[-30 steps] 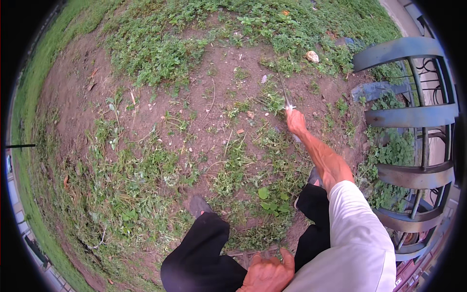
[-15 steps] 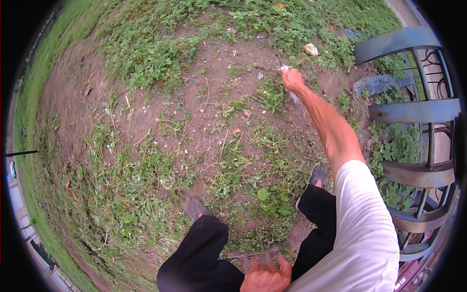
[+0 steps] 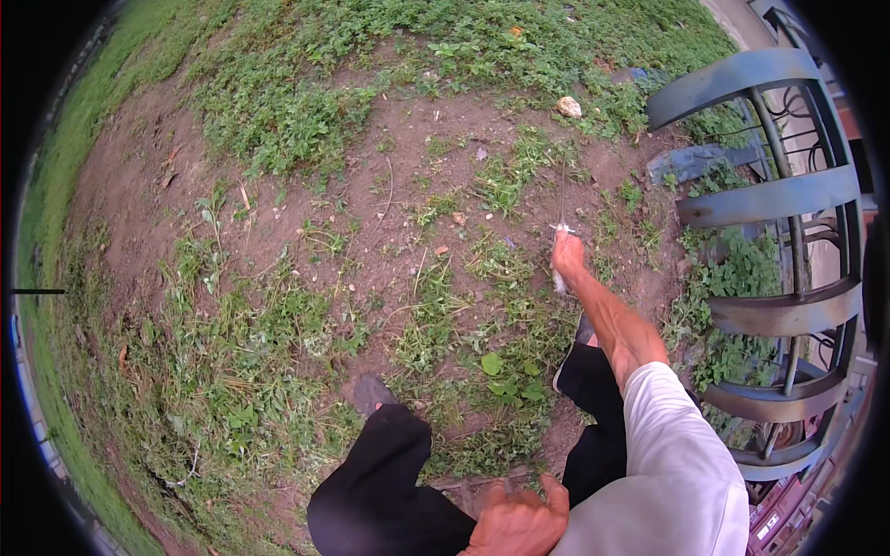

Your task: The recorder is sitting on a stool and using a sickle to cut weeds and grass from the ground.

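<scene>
The right hand (image 3: pixel 567 255) is clenched around the handle of a thin, long-bladed tool (image 3: pixel 562 199), its blade pointing away over the patchy dirt and weeds (image 3: pixel 505 181). The left hand (image 3: pixel 515 521) rests open-fingered on the black-trousered knee (image 3: pixel 389 482), near the curved metal railing (image 3: pixel 769 199)

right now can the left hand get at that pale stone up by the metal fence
Probably not. The left hand rests low on the person's thigh, while the pale stone lies far off across bare dirt near the metal fence. Nothing blocks it, it just looks too distant.
</scene>
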The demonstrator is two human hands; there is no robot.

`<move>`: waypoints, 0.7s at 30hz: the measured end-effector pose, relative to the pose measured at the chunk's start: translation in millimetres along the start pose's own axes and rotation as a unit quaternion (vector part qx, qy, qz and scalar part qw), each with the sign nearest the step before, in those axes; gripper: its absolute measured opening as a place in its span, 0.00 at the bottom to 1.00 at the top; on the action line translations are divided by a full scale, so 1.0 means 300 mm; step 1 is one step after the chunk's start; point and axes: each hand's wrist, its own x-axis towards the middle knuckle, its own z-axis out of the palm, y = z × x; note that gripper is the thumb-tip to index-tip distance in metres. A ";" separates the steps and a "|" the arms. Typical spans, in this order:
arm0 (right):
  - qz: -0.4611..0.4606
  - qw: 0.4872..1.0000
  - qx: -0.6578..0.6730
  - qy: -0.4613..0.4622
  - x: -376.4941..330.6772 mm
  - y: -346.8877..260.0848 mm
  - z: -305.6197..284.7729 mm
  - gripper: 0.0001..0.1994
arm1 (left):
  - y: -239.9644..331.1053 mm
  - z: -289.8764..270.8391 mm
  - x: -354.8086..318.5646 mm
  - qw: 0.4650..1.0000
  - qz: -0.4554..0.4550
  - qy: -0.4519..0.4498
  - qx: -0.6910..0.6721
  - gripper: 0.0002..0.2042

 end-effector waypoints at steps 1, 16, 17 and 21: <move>0.061 0.995 0.076 -0.026 0.003 -0.118 0.012 0.30 | 0.010 0.014 -0.021 1.000 0.004 0.022 0.022 0.19; -0.015 0.973 0.027 -0.227 -1.200 -0.204 0.048 0.23 | 0.118 0.060 -0.141 0.999 0.015 0.029 0.028 0.14; -0.008 0.967 -0.005 -0.255 -1.268 -0.157 0.013 0.23 | 0.125 0.066 -0.145 0.999 0.012 0.027 0.020 0.14; -0.003 0.958 -0.053 -0.284 -1.439 -0.023 -0.061 0.23 | 0.156 0.080 -0.170 0.999 0.027 0.036 0.003 0.19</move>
